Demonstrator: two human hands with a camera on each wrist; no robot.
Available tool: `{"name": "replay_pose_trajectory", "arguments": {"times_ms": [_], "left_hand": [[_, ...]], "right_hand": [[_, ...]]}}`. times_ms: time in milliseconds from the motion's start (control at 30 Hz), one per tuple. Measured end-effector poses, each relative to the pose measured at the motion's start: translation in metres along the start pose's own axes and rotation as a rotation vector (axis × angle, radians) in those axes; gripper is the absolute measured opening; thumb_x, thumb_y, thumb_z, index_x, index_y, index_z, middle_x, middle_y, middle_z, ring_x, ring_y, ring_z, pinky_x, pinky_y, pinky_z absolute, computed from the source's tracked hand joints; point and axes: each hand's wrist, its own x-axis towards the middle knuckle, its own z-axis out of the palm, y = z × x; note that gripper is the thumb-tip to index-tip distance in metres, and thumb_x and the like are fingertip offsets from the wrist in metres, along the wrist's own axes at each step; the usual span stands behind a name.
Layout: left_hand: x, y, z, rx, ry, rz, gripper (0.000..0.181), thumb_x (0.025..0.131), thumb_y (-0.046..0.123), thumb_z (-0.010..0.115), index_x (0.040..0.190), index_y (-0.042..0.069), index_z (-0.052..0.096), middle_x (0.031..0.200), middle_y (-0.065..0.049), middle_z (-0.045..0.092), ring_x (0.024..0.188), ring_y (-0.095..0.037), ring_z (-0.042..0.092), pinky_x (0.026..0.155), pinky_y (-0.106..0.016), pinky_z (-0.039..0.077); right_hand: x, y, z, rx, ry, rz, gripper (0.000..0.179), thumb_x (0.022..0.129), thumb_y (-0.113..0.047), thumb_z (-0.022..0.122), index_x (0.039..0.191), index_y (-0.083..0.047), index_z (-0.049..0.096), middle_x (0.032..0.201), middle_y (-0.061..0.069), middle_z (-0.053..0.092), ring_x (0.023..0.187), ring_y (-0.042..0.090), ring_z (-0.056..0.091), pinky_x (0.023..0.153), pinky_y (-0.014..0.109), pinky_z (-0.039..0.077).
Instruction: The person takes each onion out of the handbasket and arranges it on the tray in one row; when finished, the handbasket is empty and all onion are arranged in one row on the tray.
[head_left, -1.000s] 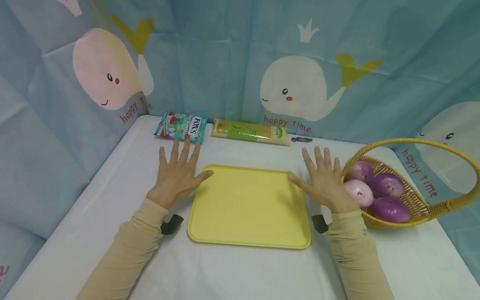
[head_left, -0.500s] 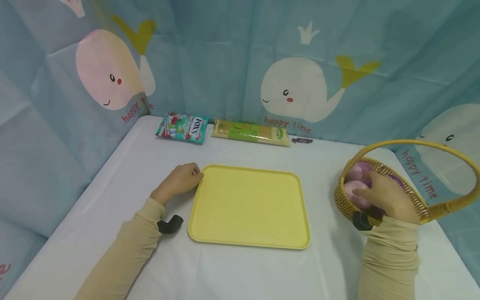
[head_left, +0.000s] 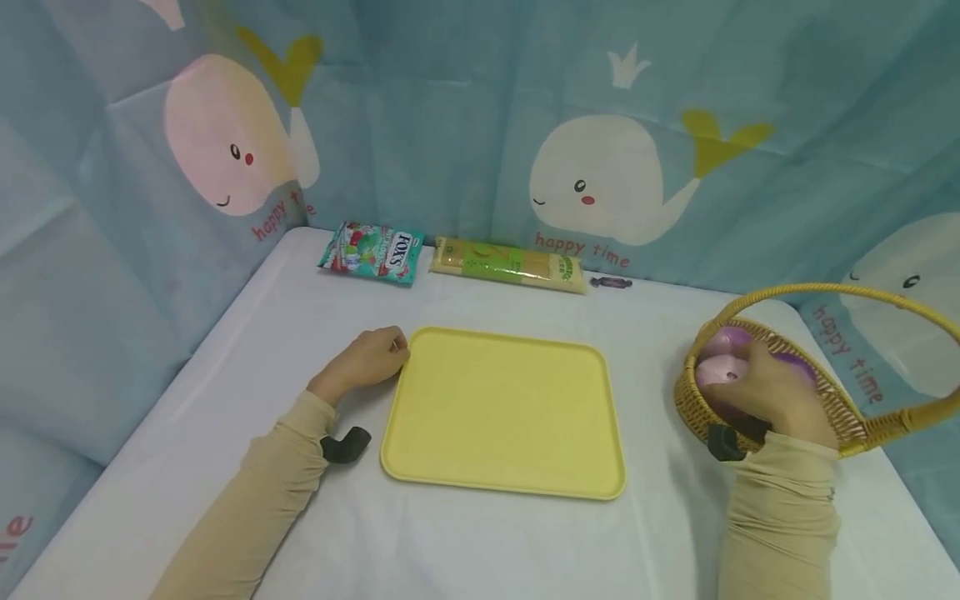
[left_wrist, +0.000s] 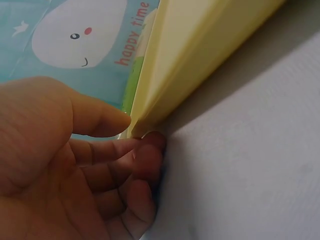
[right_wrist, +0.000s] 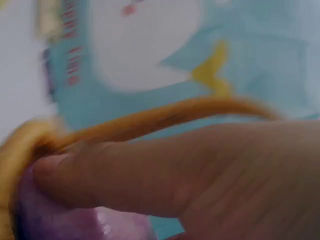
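Observation:
At the upper left corner of the yellow tray (head_left: 502, 412), my left hand (head_left: 366, 360) pinches the rim between thumb and fingers; the left wrist view shows the thumb (left_wrist: 100, 117) on that edge. My right hand (head_left: 776, 396) reaches into the wicker basket (head_left: 690, 400), under its arched handle. There its thumb and fingers curl about a pale purple onion (head_left: 718, 369). A darker purple onion (head_left: 729, 339) lies behind that one, and a further onion (head_left: 797, 364) shows past the hand. Part of the grip is hidden in the basket, and the right wrist view is blurred.
Along the back of the white table (head_left: 487, 542) lie a teal FOX'S candy bag (head_left: 375, 252), a long yellow-green packet of noodles (head_left: 510, 265) and a small purple wrapped candy (head_left: 611, 282). A blue whale-print curtain (head_left: 450, 125) stands behind and at the sides.
Both hands were spread beside the tray a second ago. The left has curled onto the tray's corner; the right has moved right into the basket and closed about an onion.

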Motion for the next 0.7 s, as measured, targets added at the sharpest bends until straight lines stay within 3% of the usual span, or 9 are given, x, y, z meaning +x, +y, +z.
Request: {"name": "replay_pose_trajectory", "arguments": {"times_ms": [67,133,167,300,367,500,700], "left_hand": [[0.000,-0.002,0.000,-0.001,-0.003,0.011,0.033,0.096,0.020,0.044,0.118,-0.002,0.056,0.088,-0.009,0.057,0.076,-0.019,0.051,0.067,-0.029,0.042],[-0.001,-0.003,0.000,-0.005,-0.003,0.020,0.033,0.096,0.019,0.044,0.118,-0.003,0.056,0.088,-0.009,0.057,0.077,-0.019,0.051,0.068,-0.029,0.042],[-0.001,-0.004,0.000,-0.006,-0.002,0.019,0.033,0.096,0.018,0.044,0.118,-0.002,0.056,0.087,-0.008,0.057,0.076,-0.019,0.051,0.068,-0.029,0.042],[0.001,-0.006,-0.003,-0.012,-0.006,0.020,0.031,0.094,0.017,0.044,0.115,-0.001,0.056,0.083,-0.007,0.054,0.074,-0.018,0.050,0.067,-0.029,0.041],[0.002,-0.007,-0.004,-0.017,-0.011,0.018,0.030,0.093,0.017,0.045,0.114,-0.001,0.056,0.082,-0.006,0.053,0.074,-0.018,0.050,0.066,-0.028,0.041],[0.002,-0.010,-0.005,-0.039,-0.030,0.010,0.031,0.090,0.017,0.046,0.114,0.000,0.056,0.081,-0.005,0.053,0.073,-0.017,0.049,0.066,-0.028,0.040],[-0.001,-0.009,-0.003,-0.087,-0.062,0.020,0.033,0.088,0.016,0.048,0.116,-0.001,0.055,0.080,-0.004,0.051,0.073,-0.017,0.049,0.066,-0.027,0.041]], "right_hand": [[-0.013,-0.010,-0.008,0.016,0.055,-0.005,0.110,0.083,-0.063,0.060,0.151,0.007,0.010,0.136,0.038,0.039,0.109,0.050,0.050,0.078,0.057,0.048],[-0.026,-0.027,-0.014,0.053,0.139,-0.058,0.093,0.084,-0.057,0.061,0.147,0.002,0.027,0.122,0.031,0.050,0.095,0.041,0.054,0.069,0.047,0.048],[-0.031,-0.038,-0.014,0.068,0.195,-0.107,0.089,0.085,-0.055,0.062,0.145,0.003,0.031,0.122,0.031,0.051,0.096,0.041,0.054,0.069,0.048,0.047],[-0.030,-0.098,0.002,0.092,0.400,-0.395,0.067,0.086,-0.040,0.067,0.134,0.000,0.045,0.122,0.028,0.054,0.103,0.044,0.054,0.079,0.058,0.047],[-0.016,-0.128,0.018,0.064,0.446,-0.551,0.073,0.084,-0.037,0.072,0.140,0.000,0.041,0.131,0.030,0.049,0.114,0.046,0.051,0.089,0.065,0.042],[0.021,-0.179,0.054,0.013,0.385,-0.755,0.072,0.081,-0.034,0.076,0.140,-0.007,0.044,0.126,0.024,0.052,0.103,0.039,0.059,0.085,0.057,0.051],[0.049,-0.223,0.101,-0.092,0.238,-0.852,0.071,0.082,-0.036,0.076,0.141,-0.011,0.046,0.131,0.018,0.056,0.114,0.035,0.059,0.094,0.050,0.050]]}}
